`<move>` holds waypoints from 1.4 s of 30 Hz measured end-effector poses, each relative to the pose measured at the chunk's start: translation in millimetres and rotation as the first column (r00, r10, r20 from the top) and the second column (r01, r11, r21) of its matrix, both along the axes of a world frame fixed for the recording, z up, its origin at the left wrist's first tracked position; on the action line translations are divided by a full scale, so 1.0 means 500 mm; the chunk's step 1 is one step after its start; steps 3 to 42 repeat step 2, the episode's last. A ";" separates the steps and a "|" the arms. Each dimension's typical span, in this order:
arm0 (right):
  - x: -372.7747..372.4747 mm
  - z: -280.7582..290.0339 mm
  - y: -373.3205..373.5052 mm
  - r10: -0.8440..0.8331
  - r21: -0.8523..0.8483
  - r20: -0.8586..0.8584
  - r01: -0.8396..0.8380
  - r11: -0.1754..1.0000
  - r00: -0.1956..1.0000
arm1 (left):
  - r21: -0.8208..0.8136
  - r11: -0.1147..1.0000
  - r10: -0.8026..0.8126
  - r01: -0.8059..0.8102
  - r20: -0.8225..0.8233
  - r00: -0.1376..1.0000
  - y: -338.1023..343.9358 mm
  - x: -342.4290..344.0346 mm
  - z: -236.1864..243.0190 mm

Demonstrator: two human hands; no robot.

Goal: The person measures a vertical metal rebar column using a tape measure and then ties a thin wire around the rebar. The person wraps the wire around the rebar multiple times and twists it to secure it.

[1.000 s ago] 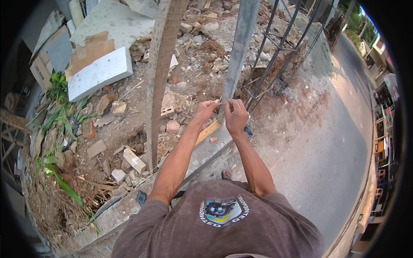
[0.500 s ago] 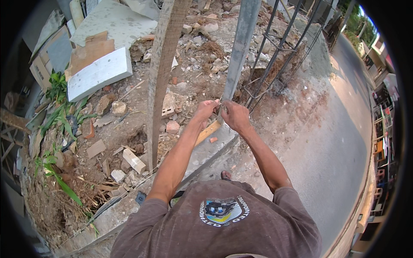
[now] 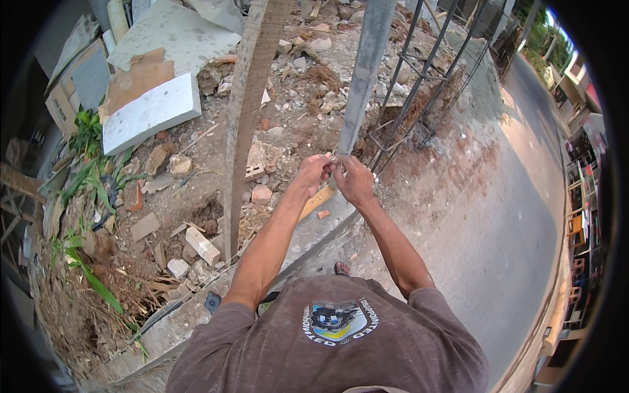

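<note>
My left hand and my right hand meet in front of me at the foot of a grey upright post. Their fingers are closed together on something small and thin at the post; it is too small to tell what it is. A cage of dark steel rebar stands just right of the post. A tall weathered wooden plank rises to the left of my left forearm. Below my hands a short yellowish piece of wood lies on the concrete curb.
Rubble, broken bricks and stones cover the ground to the left. A white slab and cardboard pieces lie at the upper left, with green plants beside them. A paved road runs along the right. My sandalled foot stands by the curb.
Both hands stay together at the post's base. My elbows and forearms have shifted only slightly; the fingers keep working on the same spot.
</note>
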State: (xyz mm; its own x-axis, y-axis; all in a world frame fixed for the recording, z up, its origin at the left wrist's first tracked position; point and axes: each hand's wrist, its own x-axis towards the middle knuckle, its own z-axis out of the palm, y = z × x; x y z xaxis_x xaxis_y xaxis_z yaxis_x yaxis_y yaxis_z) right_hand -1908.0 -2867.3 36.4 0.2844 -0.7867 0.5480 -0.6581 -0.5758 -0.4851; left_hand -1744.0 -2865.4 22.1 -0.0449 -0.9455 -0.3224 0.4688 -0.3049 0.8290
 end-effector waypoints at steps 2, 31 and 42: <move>-0.005 0.000 0.001 0.014 0.080 0.000 -0.014 0.997 1.000 | -0.006 1.000 -0.003 0.003 0.001 1.000 0.001 0.002 0.001; -0.005 0.000 0.001 0.014 0.080 0.000 -0.014 0.997 1.000 | -0.006 1.000 -0.003 0.003 0.001 1.000 0.001 0.002 0.001; -0.005 0.000 0.001 0.014 0.080 0.000 -0.014 0.997 1.000 | -0.006 1.000 -0.003 0.003 0.001 1.000 0.001 0.002 0.001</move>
